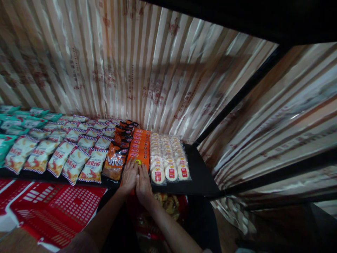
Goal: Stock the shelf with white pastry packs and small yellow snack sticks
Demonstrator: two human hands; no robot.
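Observation:
Both my hands rest side by side on the front end of a row of flat orange packets (139,147) on a black shelf (200,175). My left hand (129,176) lies flat on the nearest orange packet, fingers stretched forward. My right hand (143,182) lies flat beside it, fingers together and extended, next to the clear packs of round white cakes (168,158). Dark orange snack bags (116,160) lie just left of my left hand. Neither hand grips anything that I can see.
White and red striped snack bags (68,154) and green bags (15,123) fill the shelf to the left. A red plastic basket (60,207) sits below left. More packets (168,203) lie on a lower shelf under my arms. Striped paper covers the back wall.

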